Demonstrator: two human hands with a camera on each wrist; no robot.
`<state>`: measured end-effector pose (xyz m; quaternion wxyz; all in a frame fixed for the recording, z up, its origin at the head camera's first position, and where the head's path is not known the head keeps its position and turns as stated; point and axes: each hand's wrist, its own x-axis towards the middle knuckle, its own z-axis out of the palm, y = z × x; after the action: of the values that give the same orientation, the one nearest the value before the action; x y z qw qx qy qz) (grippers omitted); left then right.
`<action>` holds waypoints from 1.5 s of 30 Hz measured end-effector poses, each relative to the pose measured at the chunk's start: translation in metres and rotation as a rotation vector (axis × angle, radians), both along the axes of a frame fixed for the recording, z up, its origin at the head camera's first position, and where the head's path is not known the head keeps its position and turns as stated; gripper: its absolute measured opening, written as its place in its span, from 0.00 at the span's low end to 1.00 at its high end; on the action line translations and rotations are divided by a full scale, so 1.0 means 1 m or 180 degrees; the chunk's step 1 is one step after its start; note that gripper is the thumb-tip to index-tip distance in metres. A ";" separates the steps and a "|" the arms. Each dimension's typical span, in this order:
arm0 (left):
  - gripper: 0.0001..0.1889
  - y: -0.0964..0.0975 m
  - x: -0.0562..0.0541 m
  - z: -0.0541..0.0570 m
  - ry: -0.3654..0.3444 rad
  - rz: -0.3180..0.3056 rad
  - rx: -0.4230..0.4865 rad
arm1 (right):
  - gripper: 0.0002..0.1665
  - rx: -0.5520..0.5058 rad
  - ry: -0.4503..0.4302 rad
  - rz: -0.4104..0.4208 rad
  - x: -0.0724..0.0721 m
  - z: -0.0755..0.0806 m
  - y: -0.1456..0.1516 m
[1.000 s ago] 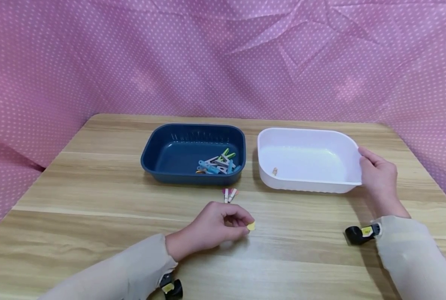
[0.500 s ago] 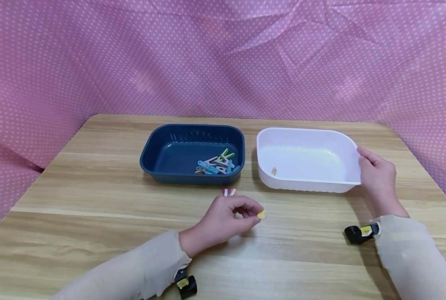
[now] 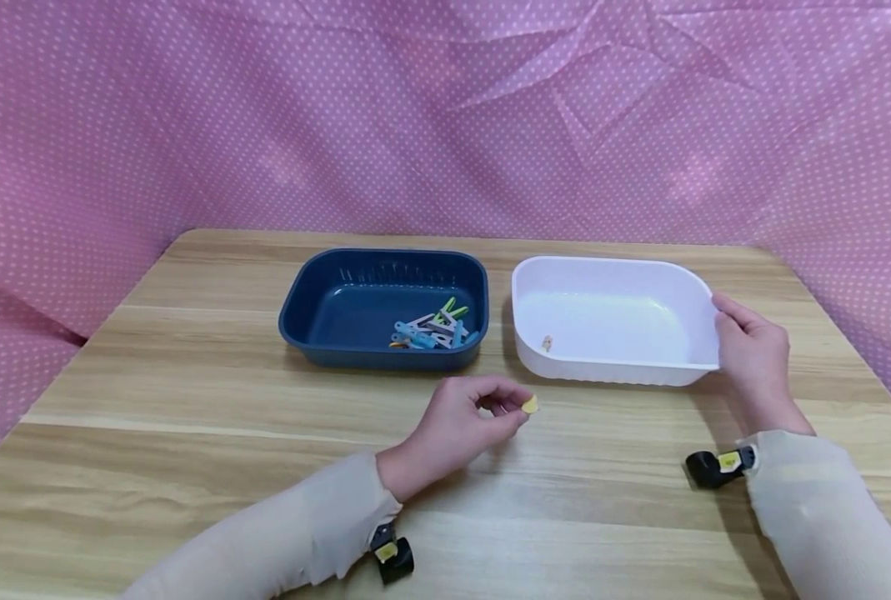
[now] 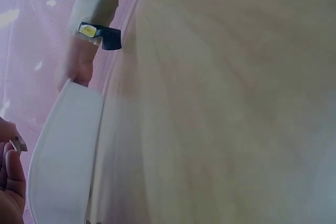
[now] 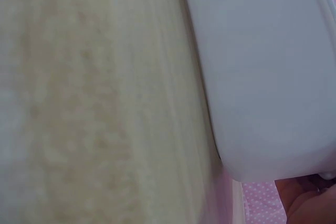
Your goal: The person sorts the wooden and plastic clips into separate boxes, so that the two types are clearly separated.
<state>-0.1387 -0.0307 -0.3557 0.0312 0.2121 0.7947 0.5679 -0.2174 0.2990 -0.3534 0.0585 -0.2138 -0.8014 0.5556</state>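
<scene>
My left hand (image 3: 463, 421) is raised over the table in front of the two bins, pinching a small yellow clothespin (image 3: 530, 405) between thumb and fingertips. The same clothespin (image 4: 19, 144) shows as a little pale clip at the edge of the left wrist view; most of it is covered by the fingers. With my right hand (image 3: 756, 358) I grip the right end of a white plastic bin (image 3: 618, 371). A small wooden-coloured clip (image 3: 548, 342) lies in that bin's near left corner. In the right wrist view the bin's wall (image 5: 268, 77) hides part of my right hand (image 5: 310, 200).
To the left of the white bin stands a dark blue bin (image 3: 325, 353). Blue, grey and green clothespins (image 3: 433, 327) are piled in its near right corner. All this rests on a wood-grain table (image 3: 190, 400), with a pink dotted cloth (image 3: 445, 117) hanging behind.
My left hand has moved forward and right, carrying the yellow clothespin nearer the white bin. It now covers the two small clothespins seen earlier on the table. The right hand keeps its hold.
</scene>
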 end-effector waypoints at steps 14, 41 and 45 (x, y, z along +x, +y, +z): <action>0.09 0.013 -0.020 0.003 -0.0003 0.0293 0.0027 | 0.25 -0.0124 0.0145 -0.0156 -0.001 -0.005 0.006; 0.07 0.046 -0.054 0.012 0.0281 0.0586 0.0352 | 0.26 -0.0077 0.0117 -0.0162 -0.001 0.002 0.000; 0.07 0.050 -0.061 0.013 0.0323 0.0593 0.0245 | 0.26 0.0009 0.0113 -0.0125 -0.002 0.002 -0.001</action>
<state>-0.1996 0.0190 -0.3423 -0.0702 0.1669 0.7890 0.5871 -0.2198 0.2982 -0.3518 0.0839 -0.2195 -0.7966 0.5569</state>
